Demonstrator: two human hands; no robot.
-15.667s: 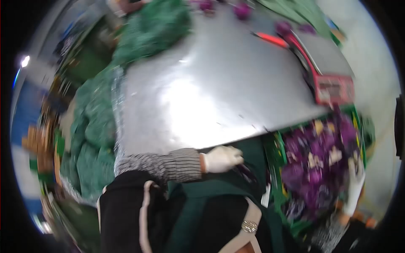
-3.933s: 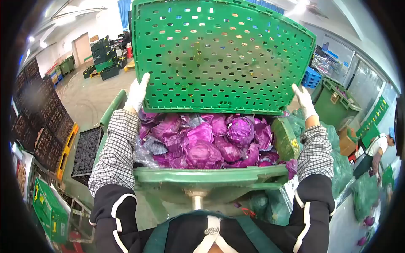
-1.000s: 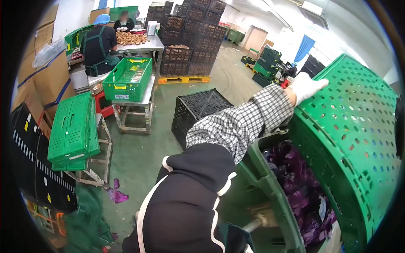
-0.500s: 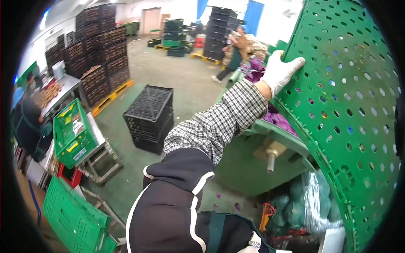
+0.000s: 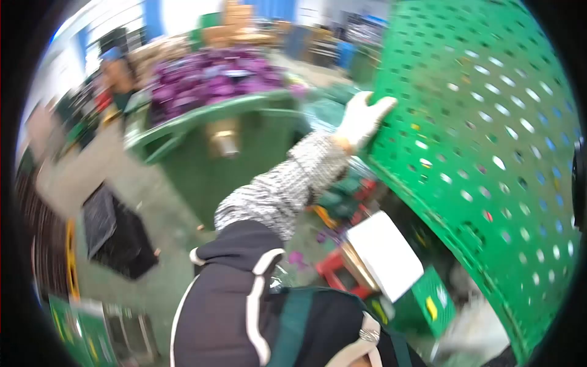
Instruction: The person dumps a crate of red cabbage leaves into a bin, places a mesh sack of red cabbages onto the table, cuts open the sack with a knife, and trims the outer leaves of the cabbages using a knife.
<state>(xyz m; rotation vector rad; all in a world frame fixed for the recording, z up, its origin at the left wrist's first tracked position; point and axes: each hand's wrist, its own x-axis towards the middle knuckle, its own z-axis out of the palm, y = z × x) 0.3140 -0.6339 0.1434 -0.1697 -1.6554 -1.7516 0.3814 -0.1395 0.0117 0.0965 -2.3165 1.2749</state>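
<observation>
My left hand (image 5: 362, 121), in a white glove, grips the left edge of a large green perforated crate (image 5: 471, 147). The crate is tilted on its side and fills the right of the view, its holed face toward me. My right hand is out of view. Left of the crate stands a green wheeled bin (image 5: 226, 165), heaped with purple cabbage leaves (image 5: 214, 76). The view is blurred by motion.
Black crates (image 5: 119, 232) stand on the floor at the left. Below my left forearm are a white board (image 5: 385, 255), a red stool (image 5: 337, 272) and a small green crate (image 5: 433, 303). A person (image 5: 117, 73) is at the far upper left.
The view has swung right, away from the bin, which now shows farther left with its cabbage heap in sight. The green crate has moved along with my left hand still on its edge.
</observation>
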